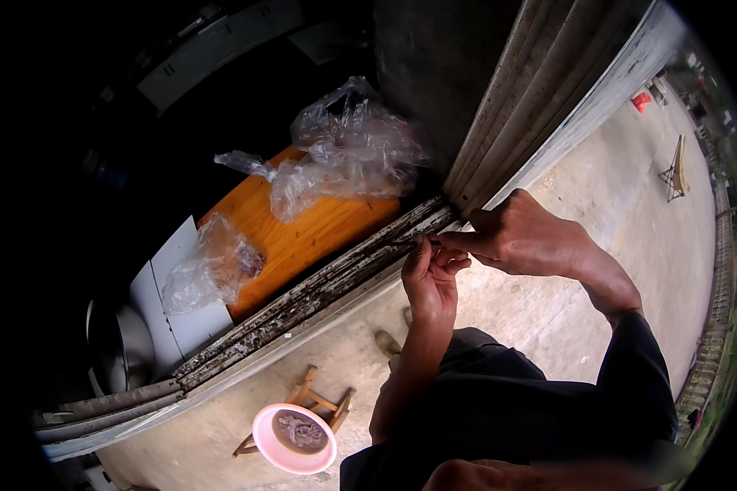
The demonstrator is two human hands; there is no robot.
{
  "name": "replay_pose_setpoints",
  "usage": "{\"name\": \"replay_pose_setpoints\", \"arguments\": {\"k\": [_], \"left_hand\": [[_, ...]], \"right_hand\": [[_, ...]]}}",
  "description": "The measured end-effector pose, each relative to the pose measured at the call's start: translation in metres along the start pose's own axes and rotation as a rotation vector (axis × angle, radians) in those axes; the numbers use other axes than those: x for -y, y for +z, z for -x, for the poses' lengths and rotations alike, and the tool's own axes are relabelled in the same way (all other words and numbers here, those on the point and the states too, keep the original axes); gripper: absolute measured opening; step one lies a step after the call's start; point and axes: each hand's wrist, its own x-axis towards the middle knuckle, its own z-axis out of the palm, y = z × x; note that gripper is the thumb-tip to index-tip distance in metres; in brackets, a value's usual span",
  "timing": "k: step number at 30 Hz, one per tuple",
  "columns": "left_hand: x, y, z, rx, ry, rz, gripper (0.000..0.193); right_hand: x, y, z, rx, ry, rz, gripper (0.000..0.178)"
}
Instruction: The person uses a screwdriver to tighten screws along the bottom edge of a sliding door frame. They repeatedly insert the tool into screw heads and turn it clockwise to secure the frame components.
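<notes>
Both my hands meet over the corner of a dirty window track (303,311). My left hand (434,282) is palm up, its thumb and forefinger pinched at a thin dark stick-like piece (400,243). The other fingers are loosely curled. From the right comes my right hand (528,237), back upward, with its fingers closed at the other end of that piece. The piece is too small and shaded for its kind to show, and my fingers cover part of it.
Crumpled clear plastic bags (344,147) lie on an orange-brown wooden tabletop (311,237) beyond the track. A metal pot (131,348) stands left. Below, a pink basin (274,458) of murky water and greyish contents rests at a wooden stool (303,385). Grooved frame (508,98) rises right.
</notes>
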Motion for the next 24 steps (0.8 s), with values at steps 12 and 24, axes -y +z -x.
{"name": "replay_pose_setpoints", "arguments": {"k": [12, 24], "left_hand": [[-0.007, -0.001, 0.001, -0.041, 0.018, -0.025, 0.033], [-0.029, -0.003, 0.009, -0.102, 0.154, -0.041, 0.030]], "right_hand": [[-0.004, 0.005, -0.008, -0.049, 0.003, -0.031, 0.037], [0.003, 0.017, -0.031, -0.084, -0.047, -0.104, 0.037]]}}
